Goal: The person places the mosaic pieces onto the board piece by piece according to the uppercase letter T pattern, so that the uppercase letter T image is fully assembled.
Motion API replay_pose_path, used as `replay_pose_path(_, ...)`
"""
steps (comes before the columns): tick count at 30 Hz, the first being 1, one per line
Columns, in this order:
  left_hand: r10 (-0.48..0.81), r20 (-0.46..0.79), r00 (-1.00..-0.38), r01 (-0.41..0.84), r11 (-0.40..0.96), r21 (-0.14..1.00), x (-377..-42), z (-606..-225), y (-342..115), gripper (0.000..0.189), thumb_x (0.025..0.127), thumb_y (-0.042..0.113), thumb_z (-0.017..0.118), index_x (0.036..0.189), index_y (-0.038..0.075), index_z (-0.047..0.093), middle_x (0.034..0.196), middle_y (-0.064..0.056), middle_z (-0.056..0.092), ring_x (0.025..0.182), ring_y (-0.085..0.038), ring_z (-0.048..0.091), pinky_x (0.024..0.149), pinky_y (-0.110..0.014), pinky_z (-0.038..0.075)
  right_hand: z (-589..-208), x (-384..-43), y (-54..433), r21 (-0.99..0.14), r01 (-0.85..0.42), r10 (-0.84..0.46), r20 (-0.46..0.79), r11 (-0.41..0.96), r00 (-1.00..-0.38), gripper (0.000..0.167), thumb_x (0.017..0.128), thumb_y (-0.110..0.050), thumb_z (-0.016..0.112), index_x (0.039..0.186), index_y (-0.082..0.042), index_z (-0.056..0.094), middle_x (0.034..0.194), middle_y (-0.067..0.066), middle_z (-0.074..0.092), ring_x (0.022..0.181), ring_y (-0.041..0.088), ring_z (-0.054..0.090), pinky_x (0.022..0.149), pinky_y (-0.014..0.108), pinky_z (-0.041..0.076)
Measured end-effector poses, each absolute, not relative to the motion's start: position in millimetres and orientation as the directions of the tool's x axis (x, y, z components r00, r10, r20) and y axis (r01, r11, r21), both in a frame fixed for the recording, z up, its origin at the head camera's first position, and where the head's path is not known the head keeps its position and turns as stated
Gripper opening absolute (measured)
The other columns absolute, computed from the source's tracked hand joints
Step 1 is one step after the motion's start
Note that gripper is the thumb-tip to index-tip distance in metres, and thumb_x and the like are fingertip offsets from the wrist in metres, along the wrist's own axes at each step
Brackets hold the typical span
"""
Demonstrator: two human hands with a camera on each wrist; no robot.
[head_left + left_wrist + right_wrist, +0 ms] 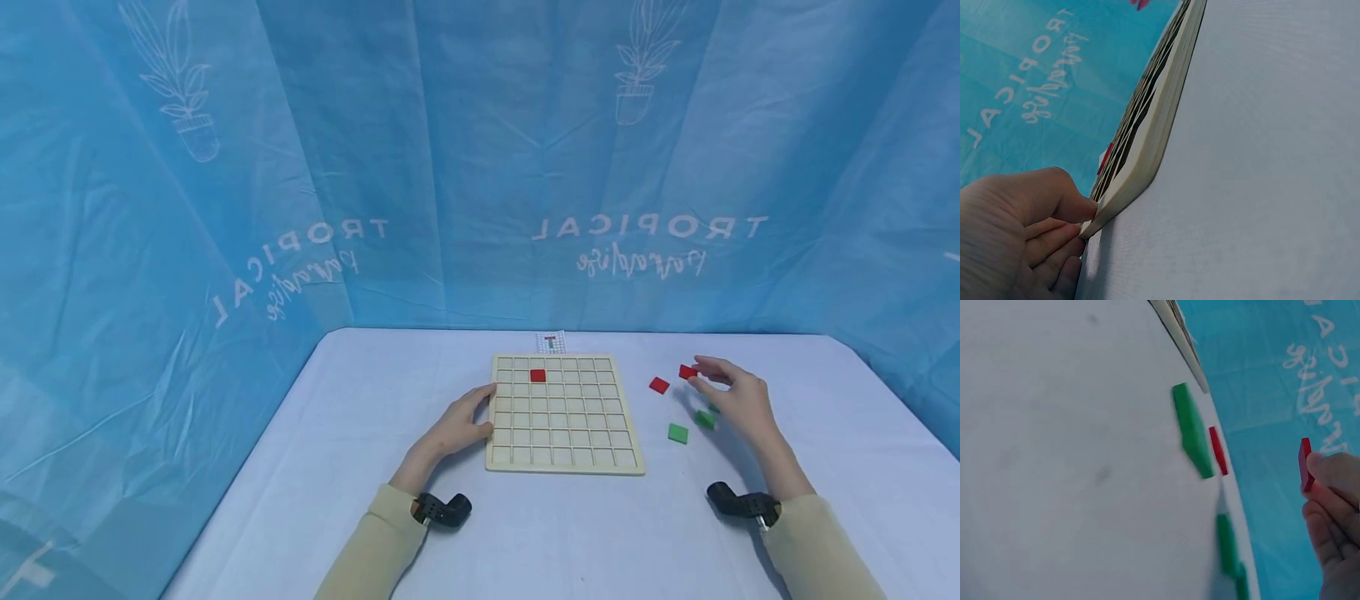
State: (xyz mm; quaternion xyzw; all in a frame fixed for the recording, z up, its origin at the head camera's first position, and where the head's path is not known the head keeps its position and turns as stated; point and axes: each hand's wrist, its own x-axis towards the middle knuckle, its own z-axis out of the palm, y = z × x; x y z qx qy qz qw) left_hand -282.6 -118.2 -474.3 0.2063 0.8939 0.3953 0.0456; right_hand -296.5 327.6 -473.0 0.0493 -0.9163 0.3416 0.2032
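A pale wooden grid board (564, 470) lies flat on the white table. One red square tile (537, 376) sits in a cell of its second row. My left hand (456, 423) holds the board's left edge; in the left wrist view its thumb (1075, 203) is on the rim with the fingers below. Between thumb and fingers, my right hand (738, 400) pinches another red tile (687, 372), raised above the table in the right wrist view. Nearby on the cloth lie a third red tile (659, 385) and several green tiles (678, 433), one partly hidden by the right hand.
A small printed grid card (551, 342) with coloured squares lies just behind the board. Blue curtains (480, 167) with white lettering hang at the back and sides of the table (360, 400). Each wrist wears a black camera mount (442, 509).
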Motion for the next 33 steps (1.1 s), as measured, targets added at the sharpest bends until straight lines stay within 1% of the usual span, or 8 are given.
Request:
replay_pose_path(5,0.404,0.085,-0.911,0.336,0.604,0.723,-283.3,-473.4,-118.3,0.071,0.080,0.007,0.059,0.146,0.002,0.031,0.148,-0.012,0.035,0.138,-0.025,0.027,0.112,-0.038,0.025,-498.3,-338.8,339.6,-0.585,-0.247,0.063,0.457,0.773,-0.887,0.056,0.084,-0.050,0.061,0.133,-0.025,0.055,0.115,0.008,0.064,0.107,0.030,0.058,0.082,0.052,0.052)
replay_pose_path(10,0.407,0.090,-0.909,0.342,0.603,0.721,-284.5,-473.1,-118.0,0.072,0.080,0.007,0.060,0.146,0.001,0.031,0.148,-0.012,0.035,0.138,-0.026,0.027,0.112,-0.039,0.025,-504.2,-364.1,326.8,-0.634,-0.277,0.055,0.451,0.722,-0.891,0.058,0.082,-0.054,0.062,0.133,-0.029,0.054,0.117,0.006,0.063,0.109,0.029,0.056,0.085,0.055,0.050)
replay_pose_path(17,0.410,0.091,-0.907,0.343,0.598,0.724,-286.3,-474.1,-116.9,0.072,0.081,0.006,0.060,0.146,0.001,0.031,0.148,-0.013,0.034,0.138,-0.026,0.027,0.112,-0.038,0.025,-503.6,-388.2,295.0,-0.640,-0.338,0.017,0.482,0.690,-0.876,0.052,0.080,-0.054,0.065,0.127,-0.034,0.058,0.111,-0.004,0.064,0.103,0.020,0.060,0.082,0.049,0.052)
replay_pose_path(20,0.416,0.098,-0.904,0.351,0.592,0.725,-286.4,-474.3,-116.8,0.071,0.081,0.006,0.060,0.146,0.000,0.030,0.148,-0.013,0.034,0.138,-0.026,0.027,0.112,-0.038,0.025,-491.3,-386.9,274.9,-0.646,-0.383,-0.017,0.497,0.661,-0.868,0.049,0.082,-0.047,0.067,0.127,-0.029,0.060,0.109,0.000,0.066,0.101,0.023,0.061,0.081,0.049,0.052)
replay_pose_path(23,0.416,0.099,-0.904,0.352,0.593,0.724,-284.5,-473.9,-118.1,0.071,0.080,0.006,0.060,0.146,0.000,0.031,0.148,-0.014,0.034,0.138,-0.027,0.027,0.112,-0.040,0.025,-461.6,-365.0,244.6,-0.687,-0.412,-0.073,0.466,0.598,-0.882,0.048,0.086,-0.036,0.068,0.129,-0.015,0.060,0.111,0.012,0.066,0.103,0.033,0.059,0.084,0.054,0.049)
replay_pose_path(26,0.417,0.101,-0.903,0.356,0.595,0.721,-282.4,-475.4,-120.5,0.072,0.079,0.006,0.060,0.145,-0.001,0.032,0.147,-0.015,0.035,0.137,-0.029,0.028,0.111,-0.043,0.026,-434.9,-342.1,214.7,-0.742,-0.404,-0.110,0.413,0.535,-0.904,0.048,0.086,-0.029,0.069,0.127,-0.007,0.059,0.114,0.017,0.064,0.106,0.036,0.058,0.088,0.054,0.048)
replay_pose_path(28,0.418,0.102,-0.903,0.357,0.595,0.720,-281.4,-476.1,-121.4,0.072,0.078,0.006,0.060,0.145,-0.001,0.032,0.147,-0.015,0.035,0.137,-0.029,0.028,0.111,-0.042,0.027,-426.7,-334.9,199.9,-0.750,-0.394,-0.125,0.390,0.531,-0.912,0.046,0.087,-0.027,0.068,0.127,-0.006,0.059,0.114,0.017,0.064,0.106,0.035,0.059,0.088,0.052,0.049)
replay_pose_path(33,0.425,0.105,-0.899,0.361,0.584,0.727,-281.1,-473.8,-119.5,0.072,0.079,0.006,0.059,0.145,-0.001,0.031,0.147,-0.015,0.035,0.137,-0.028,0.028,0.111,-0.040,0.026,-429.2,-339.8,180.0,-0.760,-0.387,-0.145,0.368,0.522,-0.918,0.045,0.087,-0.022,0.069,0.127,-0.005,0.059,0.114,0.014,0.064,0.106,0.033,0.059,0.089,0.050,0.049)
